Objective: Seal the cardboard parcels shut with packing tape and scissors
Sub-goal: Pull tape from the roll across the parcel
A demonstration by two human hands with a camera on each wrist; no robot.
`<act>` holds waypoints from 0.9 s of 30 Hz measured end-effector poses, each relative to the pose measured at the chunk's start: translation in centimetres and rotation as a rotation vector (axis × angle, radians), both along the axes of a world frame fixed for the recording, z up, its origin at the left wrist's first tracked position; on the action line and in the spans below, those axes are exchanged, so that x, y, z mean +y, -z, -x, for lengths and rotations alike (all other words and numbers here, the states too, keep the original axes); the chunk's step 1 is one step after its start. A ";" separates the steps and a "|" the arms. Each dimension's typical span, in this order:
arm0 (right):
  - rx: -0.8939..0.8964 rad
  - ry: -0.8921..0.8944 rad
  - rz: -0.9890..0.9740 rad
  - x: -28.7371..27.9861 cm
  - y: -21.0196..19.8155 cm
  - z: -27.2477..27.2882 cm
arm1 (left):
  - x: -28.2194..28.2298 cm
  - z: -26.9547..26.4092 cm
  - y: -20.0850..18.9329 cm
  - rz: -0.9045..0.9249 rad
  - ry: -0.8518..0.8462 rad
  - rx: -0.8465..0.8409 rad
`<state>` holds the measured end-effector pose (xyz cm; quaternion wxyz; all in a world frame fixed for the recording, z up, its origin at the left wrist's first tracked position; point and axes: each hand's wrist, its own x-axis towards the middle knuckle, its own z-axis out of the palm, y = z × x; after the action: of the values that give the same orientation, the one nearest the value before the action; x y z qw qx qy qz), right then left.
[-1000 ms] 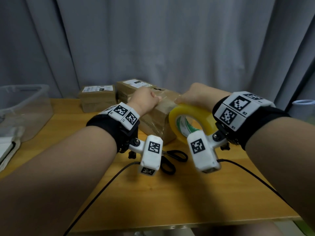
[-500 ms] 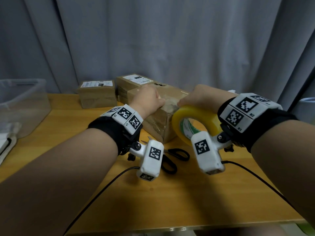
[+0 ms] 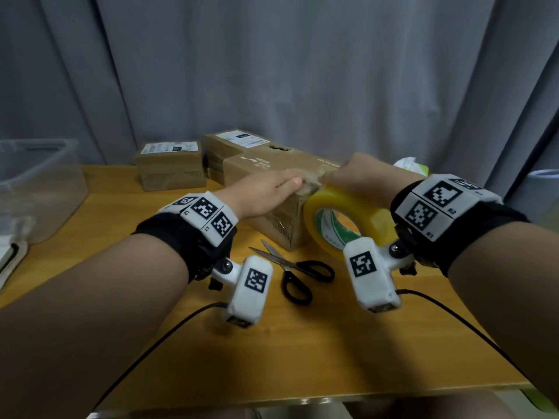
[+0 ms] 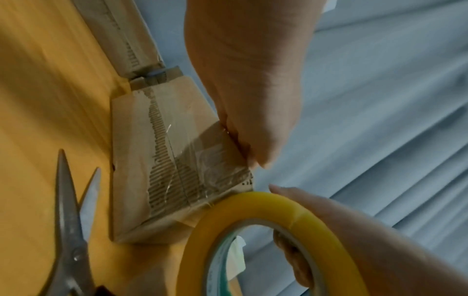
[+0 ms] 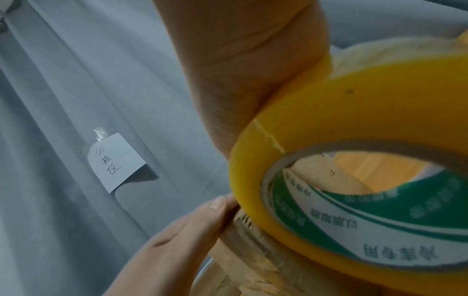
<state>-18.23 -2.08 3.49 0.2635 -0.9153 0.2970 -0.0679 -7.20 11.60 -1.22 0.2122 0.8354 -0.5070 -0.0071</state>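
Note:
A long cardboard parcel [image 3: 272, 167] lies on the wooden table [image 3: 302, 352], its near end [image 4: 162, 160] wrapped in clear tape. My left hand [image 3: 266, 192] lies flat on the parcel's top near corner, fingers straight, pressing the tape down. My right hand [image 3: 360, 176] grips a yellow roll of packing tape [image 3: 338, 222] held against that same corner, with fingers through the core [image 4: 291, 258]. Black-handled scissors [image 3: 296, 273] lie open on the table just in front of the parcel, held by neither hand.
Two smaller labelled parcels [image 3: 169, 167] [image 3: 230, 146] stand behind the long one by a grey curtain [image 3: 272, 71]. A clear plastic bin [image 3: 39, 182] occupies the left table edge. Cables [image 3: 151, 352] from the wrist cameras trail across the front of the table.
My left hand has gone from a curled grip on the parcel's corner to lying flat on its top. The tape roll stays at the corner, and the camera has moved closer.

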 end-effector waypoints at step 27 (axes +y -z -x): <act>0.039 -0.047 0.009 -1.3 2.4 2.6 | -3.1 1.0 0.2 -0.114 -0.302 -0.407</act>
<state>-20.80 -3.33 1.09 0.2552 -0.9242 0.2804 -0.0450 -8.24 8.53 -1.42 0.0572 0.8965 -0.4075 0.1643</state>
